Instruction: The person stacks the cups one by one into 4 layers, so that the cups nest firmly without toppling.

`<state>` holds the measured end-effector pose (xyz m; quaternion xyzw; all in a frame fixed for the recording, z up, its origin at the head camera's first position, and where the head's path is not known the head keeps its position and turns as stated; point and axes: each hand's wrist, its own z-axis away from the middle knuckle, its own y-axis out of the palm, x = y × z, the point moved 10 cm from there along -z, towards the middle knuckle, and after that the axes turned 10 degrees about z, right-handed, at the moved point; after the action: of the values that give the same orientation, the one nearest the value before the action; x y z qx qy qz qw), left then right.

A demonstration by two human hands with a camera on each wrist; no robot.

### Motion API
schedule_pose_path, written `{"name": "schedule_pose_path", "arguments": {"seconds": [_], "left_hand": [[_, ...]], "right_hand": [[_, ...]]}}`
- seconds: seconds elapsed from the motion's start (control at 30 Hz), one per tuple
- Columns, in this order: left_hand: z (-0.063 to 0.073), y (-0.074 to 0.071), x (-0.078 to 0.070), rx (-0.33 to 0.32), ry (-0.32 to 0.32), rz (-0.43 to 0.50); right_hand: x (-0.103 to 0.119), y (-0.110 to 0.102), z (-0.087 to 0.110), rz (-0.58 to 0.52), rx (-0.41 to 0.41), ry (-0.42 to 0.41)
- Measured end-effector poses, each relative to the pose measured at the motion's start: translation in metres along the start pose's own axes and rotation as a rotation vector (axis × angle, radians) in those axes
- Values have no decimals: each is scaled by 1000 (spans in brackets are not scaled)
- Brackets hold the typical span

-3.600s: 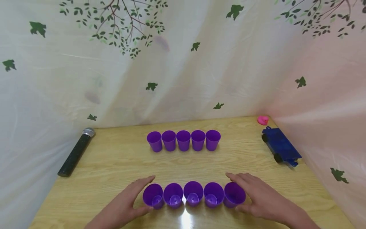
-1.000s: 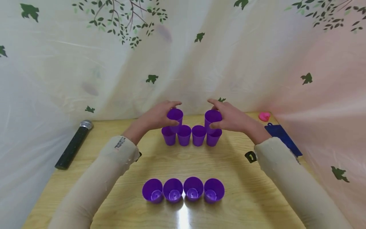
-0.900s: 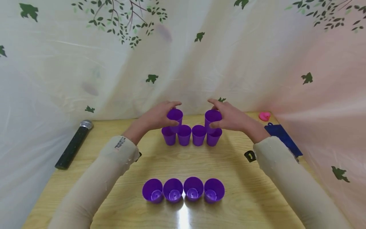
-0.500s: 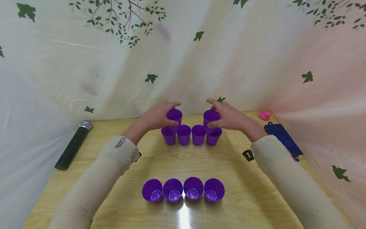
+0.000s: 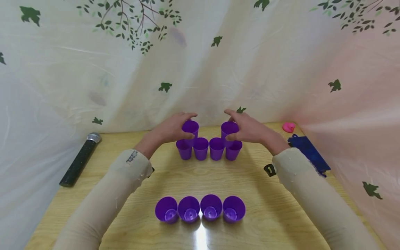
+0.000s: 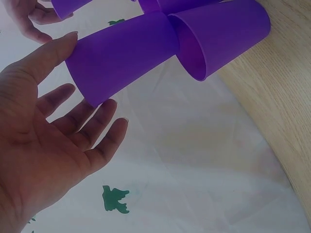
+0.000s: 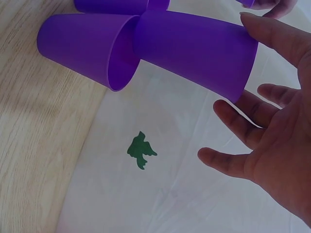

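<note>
The left hand (image 5: 171, 127) pinches the left upper cup (image 6: 124, 58) near its rim, thumb on one side, some fingertips at the other, the remaining fingers spread loosely clear. The right hand (image 5: 249, 127) does the same with the right upper cup (image 7: 194, 51): thumb at the rim, two fingers against the far side, little finger well apart from it. Both grips look light.

Both upper cups stand upright, mouths up, low over the back row (image 5: 201, 150) of four, each near an outer cup and its inner neighbour. The wrist views show each base meeting the rim below; whether it bears on both neighbours I cannot tell.

The step in hand seems to be setting a second tier. The next move likely calls for settling each base across two rims, then parting thumb and fingers evenly so nothing tips.

Nearer the person, the front row (image 5: 211, 208) of four more cups stands on the table (image 5: 137, 215), untouched. Farther out lie a microphone (image 5: 78, 163), a blue toy (image 5: 309, 152) and a pink duck (image 5: 288, 127).
</note>
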<state>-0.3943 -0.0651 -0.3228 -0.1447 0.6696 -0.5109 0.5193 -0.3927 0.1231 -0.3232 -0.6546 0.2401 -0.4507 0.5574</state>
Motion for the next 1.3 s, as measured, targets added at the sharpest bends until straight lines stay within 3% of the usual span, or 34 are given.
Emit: {"name": "schedule_pose_path", "arguments": {"seconds": [1.3], "left_hand": [[1, 2, -2, 26, -4, 12]], "right_hand": [[-4, 1, 0, 26, 21, 8]]}}
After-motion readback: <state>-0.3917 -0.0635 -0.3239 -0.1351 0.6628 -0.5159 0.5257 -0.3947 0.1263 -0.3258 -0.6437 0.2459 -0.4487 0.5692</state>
